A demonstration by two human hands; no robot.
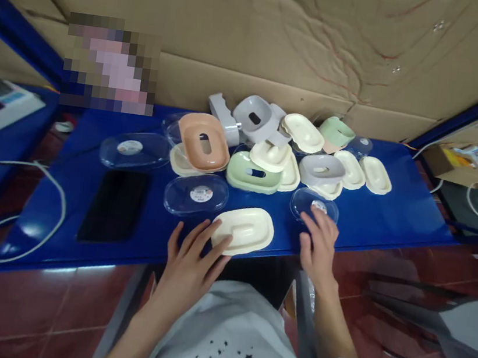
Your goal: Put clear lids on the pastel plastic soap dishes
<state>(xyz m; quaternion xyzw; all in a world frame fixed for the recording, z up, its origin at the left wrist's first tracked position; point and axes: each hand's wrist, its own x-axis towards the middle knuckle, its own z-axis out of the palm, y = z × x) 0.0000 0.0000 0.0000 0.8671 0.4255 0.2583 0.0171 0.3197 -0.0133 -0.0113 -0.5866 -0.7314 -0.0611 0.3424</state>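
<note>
My left hand [190,261] lies flat on the blue table [392,217], its fingertips touching the near edge of a cream oval tray [244,229] that lies upside down. My right hand [319,242] has its fingers spread and rests on the near rim of a small clear lid [313,202] with a round sticker. Neither hand grips anything. Just left of the cream tray lies a clear oval lid [196,193].
A pile of oval plastic trays in grey [253,116], orange [203,141], green [252,173] and cream [303,132] fills the back of the table. Another clear lid [135,150] and a black tablet [114,205] lie to the left, a white cable [45,227] further left. Cardboard stands behind.
</note>
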